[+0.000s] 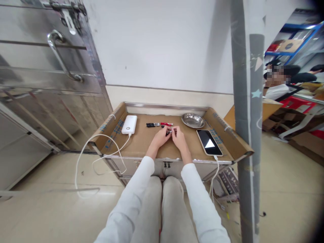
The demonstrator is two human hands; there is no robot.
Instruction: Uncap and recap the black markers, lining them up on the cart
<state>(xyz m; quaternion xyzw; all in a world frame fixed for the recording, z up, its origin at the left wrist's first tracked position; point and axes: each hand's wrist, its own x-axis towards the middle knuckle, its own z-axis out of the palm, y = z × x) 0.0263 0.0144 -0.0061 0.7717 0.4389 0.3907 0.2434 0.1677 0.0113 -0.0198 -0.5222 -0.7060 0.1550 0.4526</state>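
Observation:
My left hand point(162, 135) and my right hand point(177, 136) meet over the middle of the cardboard-covered table. Both are closed, with fingertips almost touching. Pinched in the left fingers is a small dark, pen-like piece point(167, 133). The right fingertips close at its other end, where something small and silvery shows; its exact kind is too small to make out. Just beyond my hands lie black pen-like pieces point(153, 125) with clear or silvery ends. Beside them is a red pen-like piece point(166, 124), near the left fingertips.
A white power bank point(129, 124) with a cable stands on the left. At right are a round metal dish point(192, 120) and a phone point(209, 142) with a cable. Raised cardboard sides point(229, 135) edge the table point(141, 145). A wrapped post point(249, 121) stands right; people sit beyond it.

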